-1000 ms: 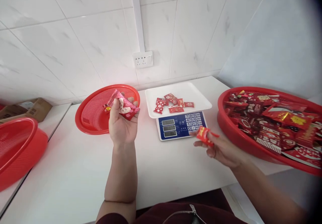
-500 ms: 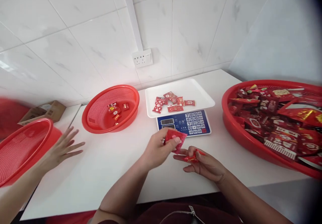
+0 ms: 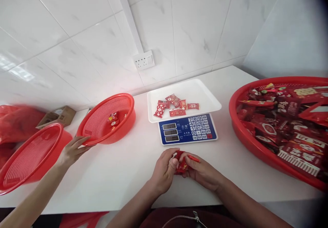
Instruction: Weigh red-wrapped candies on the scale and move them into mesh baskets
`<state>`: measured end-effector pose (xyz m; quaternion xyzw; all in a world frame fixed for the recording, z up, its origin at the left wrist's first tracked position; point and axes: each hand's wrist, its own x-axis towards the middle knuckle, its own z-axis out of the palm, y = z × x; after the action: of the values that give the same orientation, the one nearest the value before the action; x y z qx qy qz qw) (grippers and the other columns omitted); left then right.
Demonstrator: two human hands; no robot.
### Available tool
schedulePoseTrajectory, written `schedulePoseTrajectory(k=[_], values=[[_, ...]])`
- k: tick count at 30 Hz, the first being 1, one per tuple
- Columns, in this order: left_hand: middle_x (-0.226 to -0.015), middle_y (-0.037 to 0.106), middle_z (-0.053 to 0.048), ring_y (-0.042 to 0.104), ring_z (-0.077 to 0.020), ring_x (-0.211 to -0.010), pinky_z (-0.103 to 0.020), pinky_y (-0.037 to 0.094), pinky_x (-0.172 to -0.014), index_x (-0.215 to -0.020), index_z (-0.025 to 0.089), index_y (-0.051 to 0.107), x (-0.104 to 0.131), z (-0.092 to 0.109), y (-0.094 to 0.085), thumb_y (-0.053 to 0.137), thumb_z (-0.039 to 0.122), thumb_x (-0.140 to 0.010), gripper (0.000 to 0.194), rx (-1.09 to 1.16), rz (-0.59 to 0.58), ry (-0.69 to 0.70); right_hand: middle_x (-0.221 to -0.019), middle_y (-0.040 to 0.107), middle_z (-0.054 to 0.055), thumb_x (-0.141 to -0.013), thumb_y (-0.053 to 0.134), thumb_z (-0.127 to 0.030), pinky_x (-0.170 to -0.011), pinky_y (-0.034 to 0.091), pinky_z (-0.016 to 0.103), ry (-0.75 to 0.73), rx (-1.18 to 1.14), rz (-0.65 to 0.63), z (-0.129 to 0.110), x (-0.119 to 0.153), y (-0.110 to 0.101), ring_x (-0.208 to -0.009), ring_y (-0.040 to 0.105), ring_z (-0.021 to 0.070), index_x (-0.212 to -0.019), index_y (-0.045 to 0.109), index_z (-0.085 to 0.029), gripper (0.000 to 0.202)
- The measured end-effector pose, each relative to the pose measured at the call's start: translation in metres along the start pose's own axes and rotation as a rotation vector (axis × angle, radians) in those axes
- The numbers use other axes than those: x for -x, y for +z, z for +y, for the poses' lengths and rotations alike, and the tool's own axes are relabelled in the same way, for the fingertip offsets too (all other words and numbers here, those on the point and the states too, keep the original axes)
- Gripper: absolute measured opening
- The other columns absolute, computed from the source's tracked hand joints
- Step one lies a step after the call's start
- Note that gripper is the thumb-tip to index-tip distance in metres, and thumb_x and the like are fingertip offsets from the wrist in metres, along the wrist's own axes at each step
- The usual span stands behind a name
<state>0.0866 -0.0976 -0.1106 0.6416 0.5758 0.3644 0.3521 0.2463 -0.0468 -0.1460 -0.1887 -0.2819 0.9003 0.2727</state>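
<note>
In the lower middle of the frame, the person's left hand (image 3: 164,170) and right hand (image 3: 203,173) met above the counter (image 3: 128,180), with red wrapped packets (image 3: 181,162) between them. The fingers of both hands were curled in and closed on these packets; how many there were could not be told, since the fingers hid much of them. Just beyond the hands, at the centre, stood a blue-faced scale (image 3: 188,129) with three small displays and a keypad, and behind its panel was a white tray (image 3: 205,99) bearing a loose cluster of small red packets (image 3: 177,112). At the right edge a large red basin (image 3: 237,118) was heaped with red and dark packets (image 3: 284,122) — some long, some small. Left of the centre a red mesh basket (image 3: 97,113) held a few small packets (image 3: 113,118), and a co-worker's hand (image 3: 73,151), reaching in from the lower left, touched its near rim. Another red basket (image 3: 38,152) was at the left edge, near a cardboard box (image 3: 56,117) and a red plastic bag (image 3: 20,120). A white socket (image 3: 144,60) was fixed to the tiled wall (image 3: 194,26) in the upper middle.
</note>
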Motion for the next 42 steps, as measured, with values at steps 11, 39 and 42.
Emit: schedulePoseTrajectory(k=[11,39,42], values=[[-0.144,0.04,-0.013,0.027,-0.0273,-0.138,-0.049,0.028,-0.111,-0.131,0.021,0.045,-0.102,0.024,-0.045,0.039,0.045,-0.092,0.046,-0.601,0.24,0.143,-0.09,0.063,0.005,-0.078,0.066,-0.049,-0.056,0.041,0.022,-0.014,-0.015,0.031,-0.001,0.01,0.011,-0.071,0.057,0.0113,-0.079,0.065,-0.017,0.032],[-0.14,0.042,-0.024,0.029,-0.0413,-0.134,-0.066,0.017,-0.104,-0.13,0.011,0.046,-0.03,-0.04,-0.204,0.037,0.045,-0.09,0.054,-1.049,0.645,-0.642,-0.087,0.064,0.006,-0.077,0.066,-0.051,-0.06,0.041,0.025,0.024,0.05,0.071,-0.002,0.018,0.015,-0.076,0.056,0.0158,-0.08,0.065,-0.018,0.033],[-0.134,0.046,-0.023,0.04,-0.0392,-0.126,-0.065,0.018,-0.104,-0.123,0.013,0.052,-0.027,-0.043,-0.201,0.036,0.045,-0.09,0.049,-1.052,0.625,-0.624,-0.09,0.064,0.007,-0.078,0.065,-0.051,-0.061,0.042,0.026,0.023,0.079,0.073,-0.001,0.017,0.012,-0.077,0.055,0.016,-0.081,0.066,-0.019,0.032]])
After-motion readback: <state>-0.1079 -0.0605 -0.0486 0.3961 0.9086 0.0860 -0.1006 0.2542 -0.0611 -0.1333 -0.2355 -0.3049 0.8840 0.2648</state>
